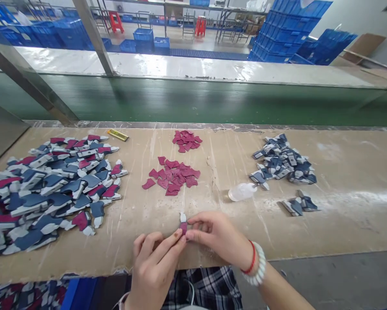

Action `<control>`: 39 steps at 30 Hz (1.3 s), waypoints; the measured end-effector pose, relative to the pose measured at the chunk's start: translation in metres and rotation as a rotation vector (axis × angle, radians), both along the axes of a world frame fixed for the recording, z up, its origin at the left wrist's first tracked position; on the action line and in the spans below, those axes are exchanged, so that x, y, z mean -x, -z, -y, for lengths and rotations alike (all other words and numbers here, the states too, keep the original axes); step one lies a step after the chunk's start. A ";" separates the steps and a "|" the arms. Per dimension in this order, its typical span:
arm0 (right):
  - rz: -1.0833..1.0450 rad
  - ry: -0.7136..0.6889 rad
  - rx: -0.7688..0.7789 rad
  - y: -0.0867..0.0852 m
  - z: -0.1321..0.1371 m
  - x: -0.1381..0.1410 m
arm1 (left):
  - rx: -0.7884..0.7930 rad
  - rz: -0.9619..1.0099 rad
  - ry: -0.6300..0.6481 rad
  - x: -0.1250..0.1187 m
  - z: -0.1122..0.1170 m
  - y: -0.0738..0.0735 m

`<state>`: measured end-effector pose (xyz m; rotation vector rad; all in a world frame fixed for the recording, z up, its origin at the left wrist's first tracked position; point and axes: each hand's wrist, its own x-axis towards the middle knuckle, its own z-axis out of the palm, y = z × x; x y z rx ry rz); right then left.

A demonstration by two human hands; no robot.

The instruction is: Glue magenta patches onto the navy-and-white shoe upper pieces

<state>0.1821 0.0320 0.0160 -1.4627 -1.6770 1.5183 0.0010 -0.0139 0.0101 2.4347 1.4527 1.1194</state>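
Note:
Near the front edge of the table, a small white and maroon piece (183,218) sits between my hands. My left hand (158,263) presses its fingertips on the lower, maroon end. My right hand (217,237) pinches the same piece from the right with thumb and forefinger. Beyond them lie two piles of flat maroon pieces, a nearer pile (175,173) and a farther pile (187,141). A translucent squeeze bottle (242,192) lies on its side to the right. The fingers partly hide the held piece.
A large heap of navy, white and maroon pieces (57,185) covers the left of the table (219,241). At right are a navy and grey pile (282,159) and a few separate pieces (299,204). A yellow box (118,135) lies behind. A green conveyor belt (193,101) runs along the back.

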 end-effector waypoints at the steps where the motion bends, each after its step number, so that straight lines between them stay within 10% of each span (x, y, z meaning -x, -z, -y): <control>1: 0.076 0.001 -0.129 0.000 0.007 0.001 | -0.011 0.015 -0.020 0.001 0.002 0.001; 15: -0.051 0.197 -0.825 0.015 0.051 0.007 | 0.440 0.296 0.038 0.008 0.000 -0.012; 39: -0.353 0.360 -0.638 -0.004 0.060 0.017 | 0.492 0.528 0.125 -0.009 0.004 -0.035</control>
